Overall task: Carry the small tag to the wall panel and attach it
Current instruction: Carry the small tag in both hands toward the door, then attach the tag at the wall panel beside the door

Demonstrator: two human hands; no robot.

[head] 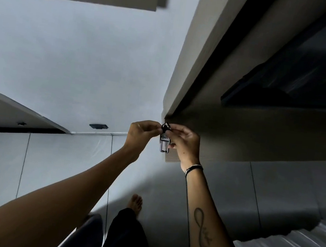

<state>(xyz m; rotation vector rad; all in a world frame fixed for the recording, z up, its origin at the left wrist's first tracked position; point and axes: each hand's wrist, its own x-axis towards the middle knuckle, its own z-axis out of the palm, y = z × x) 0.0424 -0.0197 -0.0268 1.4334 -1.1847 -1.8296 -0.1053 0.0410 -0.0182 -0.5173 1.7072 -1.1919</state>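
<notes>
Just below the wall panel [197,142], both hands' fingers [175,128] pinched the small tag [164,143], best held steady while hooking.

Small tag [164,142] | handwritten digits on white label, apparently "40", last character unclear | infinity-symbol tattoo [202,229] on right forearm, lettering unreadable

tag [164,143]: small, white, black-topped | hanging upright | beside wall panel [239,138] edge
</notes>
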